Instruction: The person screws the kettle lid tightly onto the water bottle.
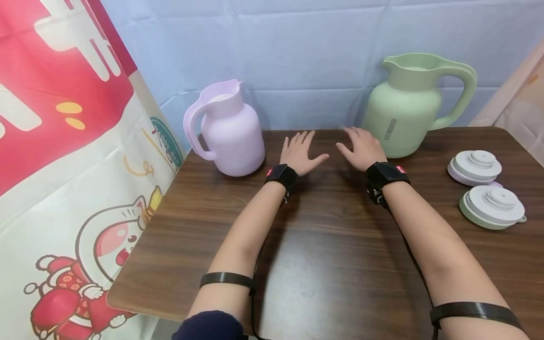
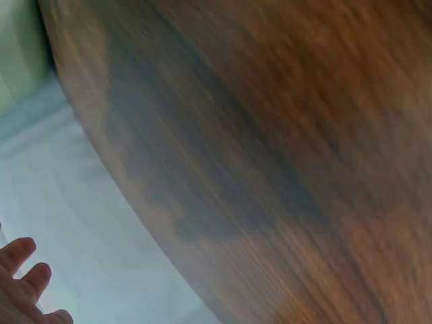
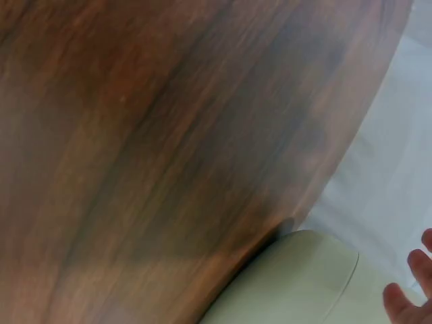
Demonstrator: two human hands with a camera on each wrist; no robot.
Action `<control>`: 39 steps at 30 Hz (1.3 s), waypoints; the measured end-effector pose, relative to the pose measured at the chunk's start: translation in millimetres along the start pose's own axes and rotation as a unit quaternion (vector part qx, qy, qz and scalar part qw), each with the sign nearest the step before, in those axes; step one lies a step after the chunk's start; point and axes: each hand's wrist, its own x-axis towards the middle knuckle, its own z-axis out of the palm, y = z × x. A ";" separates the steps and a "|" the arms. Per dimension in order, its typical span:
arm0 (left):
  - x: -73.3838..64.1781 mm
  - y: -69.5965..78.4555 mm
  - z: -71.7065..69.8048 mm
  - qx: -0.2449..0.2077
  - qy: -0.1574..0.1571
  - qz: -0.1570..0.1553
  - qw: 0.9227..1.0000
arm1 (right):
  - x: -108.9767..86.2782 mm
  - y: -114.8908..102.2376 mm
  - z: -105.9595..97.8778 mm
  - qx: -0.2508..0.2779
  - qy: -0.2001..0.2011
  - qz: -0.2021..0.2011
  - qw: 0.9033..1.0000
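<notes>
My left hand (image 1: 299, 155) hovers over the wooden table with its fingers spread, holding nothing. Just to its left stands a lilac jug (image 1: 233, 134), upright and without a lid, its handle toward the left. My right hand (image 1: 363, 149), also empty with fingers extended, overlaps the lower left side of a green jug (image 1: 403, 108) in the head view. That jug is upright and lidless too, its handle pointing right. In the right wrist view, a few fingertips (image 3: 420, 264) show beside the green jug (image 3: 297, 283). Left fingertips (image 2: 35, 278) appear at the left wrist view's corner.
At the table's right side lie two lids, one white and lilac (image 1: 474, 166), one white and green (image 1: 493, 206). A pale blue cloth (image 1: 306, 56) hangs behind the table (image 1: 323, 264). A printed red and white cloth (image 1: 63, 189) hangs along the left.
</notes>
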 end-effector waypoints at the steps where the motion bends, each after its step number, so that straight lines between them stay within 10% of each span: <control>1: -1.2 1.2 -1.3 -0.006 0.001 0.001 1.000 | -1.1 0.6 -1.6 0.005 0.011 -0.002 1.000; 14: -28.0 18.2 -11.0 -0.098 -0.003 0.026 0.995 | -6.3 13.6 -28.0 0.058 0.188 -0.012 0.980; 25: -48.6 25.0 -12.4 -0.151 -0.011 0.074 0.986 | -15.8 44.3 -52.9 0.053 0.385 0.003 0.921; 39: -77.1 47.6 -24.1 -0.184 -0.036 0.126 0.974 | -35.9 83.1 -79.4 0.054 0.402 0.175 0.897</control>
